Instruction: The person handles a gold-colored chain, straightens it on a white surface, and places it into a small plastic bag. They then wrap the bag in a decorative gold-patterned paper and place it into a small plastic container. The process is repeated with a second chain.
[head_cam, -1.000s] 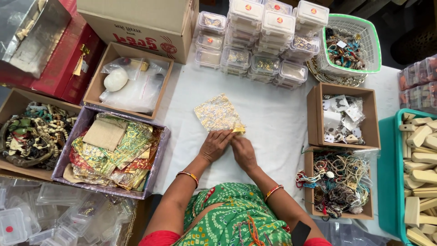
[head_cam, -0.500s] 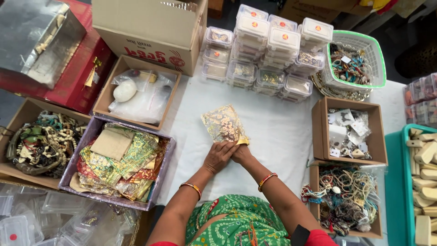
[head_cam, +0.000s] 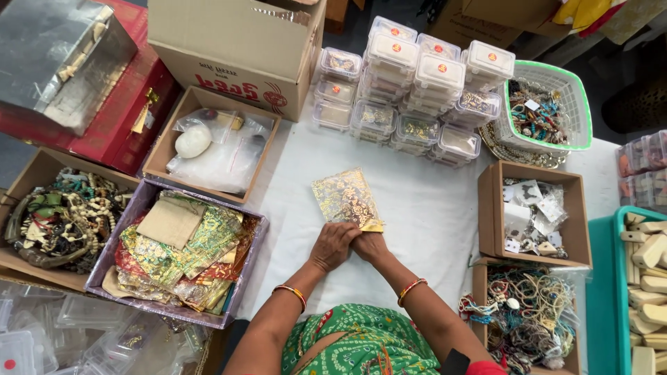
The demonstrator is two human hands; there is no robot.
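Inspecting the work position, we found the left hand [head_cam: 332, 244] and the right hand [head_cam: 368, 244] pressed together at the near edge of a gold-patterned pouch [head_cam: 347, 198], fingers closed on its lower end. The pouch lay flat on the white desk [head_cam: 424, 208], pointing away from the person. We judged that this pinned its open end against the surface; whether anything sat between the fingers could not be told.

Supplies were ranged in an arc within arm's reach. To the left stood a purple tray of similar patterned pouches [head_cam: 182, 257], beyond it a cardboard box of clear plastic bags [head_cam: 215, 149], and further left a box of bead strings [head_cam: 59, 215]. To the right we noted a box of small white packets [head_cam: 531, 208] and a box of tangled coloured threads [head_cam: 528, 319]. This layout seemed to keep each stock apart yet near the central clear patch.

At the far edge sat stacked clear lidded containers [head_cam: 410, 90], a green-rimmed basket [head_cam: 545, 111] of trinkets and a large carton [head_cam: 236, 48]. A teal tray of pale wooden pieces [head_cam: 643, 278] stood at the right margin. The desk was cloth-covered and crowded at its borders.
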